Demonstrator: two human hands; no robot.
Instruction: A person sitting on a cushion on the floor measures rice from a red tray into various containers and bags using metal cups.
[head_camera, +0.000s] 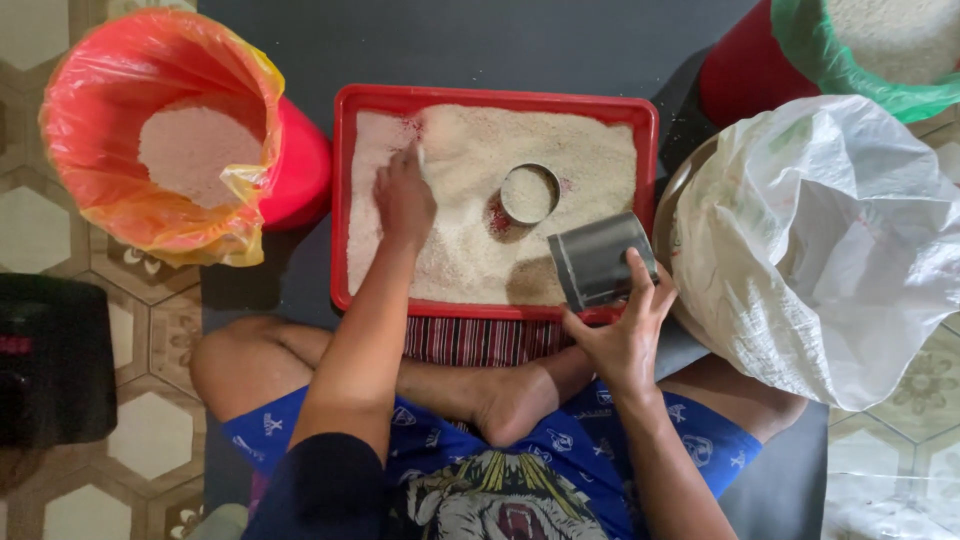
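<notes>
Crossed legs in blue printed shorts (560, 440) sit closest, just under the red rectangular plastic tray (345, 200) of white rice (470, 240). From the grip outward: the right hand (625, 340) clasps a grey metal scoop tin (598, 260) at the tray's near right corner, while the left hand (403, 200) lies flat with loose fingers on the grains. A small round metal cup (529, 193) sits mid-tray (already full). To my eye, sweeping slowly and keeping the tin low would avoid spills toward the white woven sack (820, 240).
</notes>
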